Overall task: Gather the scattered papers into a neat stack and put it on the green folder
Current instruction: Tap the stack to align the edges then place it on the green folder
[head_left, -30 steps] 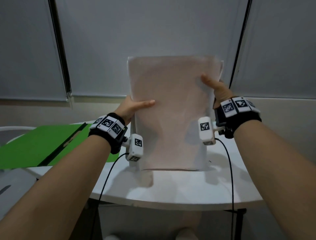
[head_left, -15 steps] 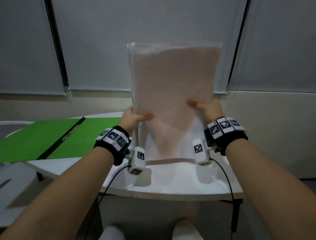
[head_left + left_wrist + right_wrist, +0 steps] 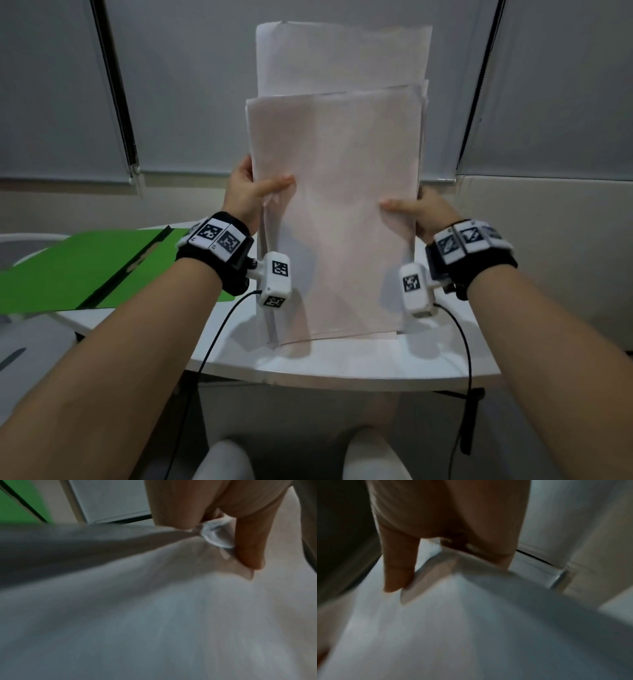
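The papers [image 3: 334, 212] stand upright at the centre of the head view, their lower edge resting on the white tabletop [image 3: 342, 363]. The sheets are not aligned: one or more rear sheets rise above the top edge of the front bundle, reaching the upper centre of the frame. The left hand [image 3: 251, 193] grips the left edge of the papers about mid-height, thumb laid across the front face and fingers behind. The right hand [image 3: 423, 212] grips the right edge slightly lower in the frame, thumb likewise on the front. In the left wrist view the left thumb presses a crumpled fold of paper [image 3: 216, 534] against the fingers [image 3: 173, 503]; in the right wrist view the thumb lies on the sheet face with the fingers [image 3: 489, 520] wrapped behind the edge. Both wrist views are blurred. The green folder [image 3: 82, 270] lies open and flat on the tabletop at the centre left of the frame, just beside the left wrist and apart from the papers.
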`<state>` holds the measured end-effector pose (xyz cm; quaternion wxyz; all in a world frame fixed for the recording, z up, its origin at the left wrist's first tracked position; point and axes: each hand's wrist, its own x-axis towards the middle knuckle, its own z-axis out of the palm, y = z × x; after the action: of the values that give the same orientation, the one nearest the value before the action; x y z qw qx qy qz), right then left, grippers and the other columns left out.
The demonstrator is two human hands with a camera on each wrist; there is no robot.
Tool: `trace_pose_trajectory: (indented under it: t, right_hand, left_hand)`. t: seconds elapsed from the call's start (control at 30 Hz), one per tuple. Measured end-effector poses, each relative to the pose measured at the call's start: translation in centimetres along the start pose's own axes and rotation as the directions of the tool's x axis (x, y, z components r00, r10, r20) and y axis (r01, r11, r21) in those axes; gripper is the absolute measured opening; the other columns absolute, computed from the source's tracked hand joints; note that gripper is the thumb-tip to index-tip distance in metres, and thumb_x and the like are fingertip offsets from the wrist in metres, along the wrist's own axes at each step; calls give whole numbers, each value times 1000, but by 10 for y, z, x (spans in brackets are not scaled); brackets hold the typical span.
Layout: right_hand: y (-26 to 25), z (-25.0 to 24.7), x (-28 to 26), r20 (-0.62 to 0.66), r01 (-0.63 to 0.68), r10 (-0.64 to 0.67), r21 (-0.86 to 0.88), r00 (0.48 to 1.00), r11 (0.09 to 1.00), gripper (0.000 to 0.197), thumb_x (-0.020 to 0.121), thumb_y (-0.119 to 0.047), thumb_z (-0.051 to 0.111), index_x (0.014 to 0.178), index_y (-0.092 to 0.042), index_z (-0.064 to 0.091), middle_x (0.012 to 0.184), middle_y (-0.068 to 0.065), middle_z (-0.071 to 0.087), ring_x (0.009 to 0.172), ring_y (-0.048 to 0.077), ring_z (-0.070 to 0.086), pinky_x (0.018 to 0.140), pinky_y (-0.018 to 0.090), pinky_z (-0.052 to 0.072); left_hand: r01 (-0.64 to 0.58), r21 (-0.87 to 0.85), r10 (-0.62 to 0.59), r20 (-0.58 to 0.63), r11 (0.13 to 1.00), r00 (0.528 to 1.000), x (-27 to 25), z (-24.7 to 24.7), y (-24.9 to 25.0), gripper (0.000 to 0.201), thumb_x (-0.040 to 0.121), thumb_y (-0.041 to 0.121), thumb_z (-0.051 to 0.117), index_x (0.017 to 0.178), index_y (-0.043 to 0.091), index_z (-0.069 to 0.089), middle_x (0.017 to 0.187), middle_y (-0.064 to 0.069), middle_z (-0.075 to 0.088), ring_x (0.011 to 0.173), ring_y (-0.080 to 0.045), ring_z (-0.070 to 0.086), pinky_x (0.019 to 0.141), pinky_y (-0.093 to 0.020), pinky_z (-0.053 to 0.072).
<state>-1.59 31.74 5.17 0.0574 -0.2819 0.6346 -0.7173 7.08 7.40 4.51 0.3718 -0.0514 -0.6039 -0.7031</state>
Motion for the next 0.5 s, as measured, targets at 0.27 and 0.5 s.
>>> trace_pose_trajectory:
  t: [0.27,0.5]
  right_hand:
    - [10,19,-4,-237,184,-217,-154,947,971,25,76,-4,73,100,-7,65,84,4,69,66,6,66,67,20,55]
    - [36,22,6,-257,-1,-55,-210,965,978,28,73,-8,76,98,-12,63,99,15,70,92,30,67,90,42,54]
  left_hand:
    - [-139,150,161,-142,979,977,2,22,20,30,73,19,77,97,22,58,92,4,68,82,-13,67,76,-31,58]
    - [-39,155,57,-115,987,992,-19,26,-11,38,70,13,78,102,17,60,99,-5,69,91,-21,68,85,-33,56]
